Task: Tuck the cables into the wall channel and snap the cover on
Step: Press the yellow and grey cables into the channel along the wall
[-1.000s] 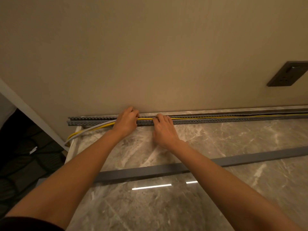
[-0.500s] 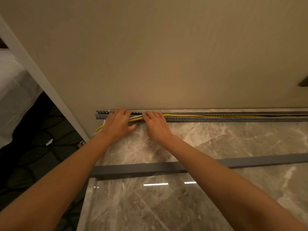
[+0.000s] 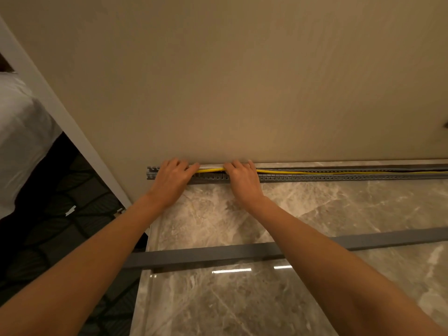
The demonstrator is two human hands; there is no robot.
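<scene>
A single wide-angle camera on the person's head looks forward and steeply down, squarely facing the plain beige wall (image 3: 242,81) where it meets the glossy grey-brown marble surface (image 3: 218,306). It sits near. Both bare forearms run in from the bottom corners to the left hand (image 3: 171,181) and right hand (image 3: 243,184) at mid-frame, on the grey slotted plastic channel (image 3: 339,177) with its yellow cable (image 3: 303,172). The left edge takes in a white-covered bed (image 3: 21,141).

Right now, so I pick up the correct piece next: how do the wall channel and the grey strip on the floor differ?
The channel has slotted, comb-like sides; the strip is plain and smooth. The channel sits against the wall holding the yellow cable; the strip lies loose on the tiles, nearer you. Both are long and grey.
</scene>
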